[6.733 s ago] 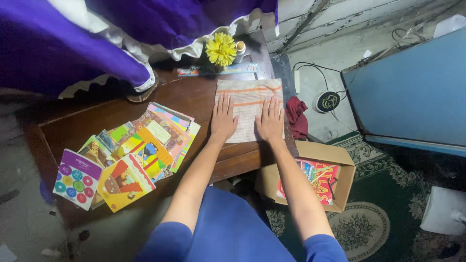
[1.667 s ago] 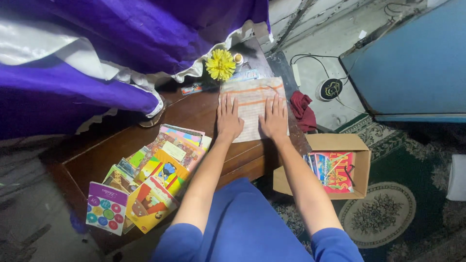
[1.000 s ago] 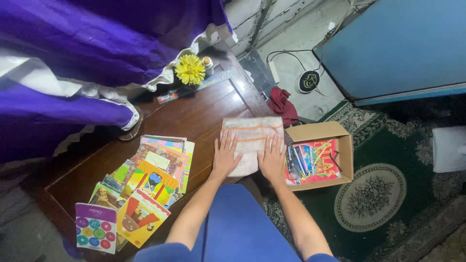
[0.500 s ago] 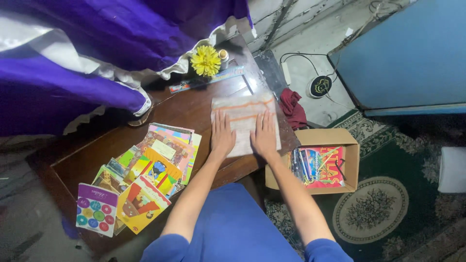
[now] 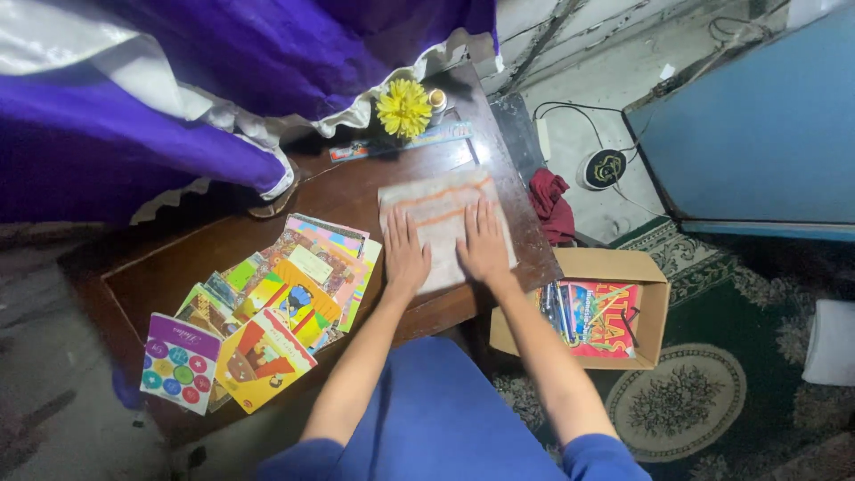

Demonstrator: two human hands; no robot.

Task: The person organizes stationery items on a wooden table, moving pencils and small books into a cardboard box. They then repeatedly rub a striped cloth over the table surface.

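Pressing down side by side, the left hand (image 5: pixel 405 256) and the right hand (image 5: pixel 484 245) both lie flat with fingers spread on a folded cloth (image 5: pixel 443 220), pale with orange stripes. Neither hand pinches anything; the palms rest on the cloth's near half. The cloth lies on the dark wooden bench (image 5: pixel 267 218), toward its right end and close to the near edge.

To the left of the hands, a fanned heap of colourful booklets (image 5: pixel 289 285) covers the bench, and a purple card with coloured dots (image 5: pixel 178 363) sits at the heap's far left corner. At the back of the bench stands a yellow flower (image 5: pixel 403 108) with a small bottle (image 5: pixel 437 100) just beside it, and a long flat strip (image 5: pixel 401 142) lies in front of them. Purple drapery with a white frill (image 5: pixel 178 80) hangs over the back left.

On the floor to the right, an open cardboard box (image 5: pixel 655 307) holds bright books, resting on a green patterned rug (image 5: pixel 712 392). A dark red rag (image 5: pixel 552 203) lies beside the bench end.
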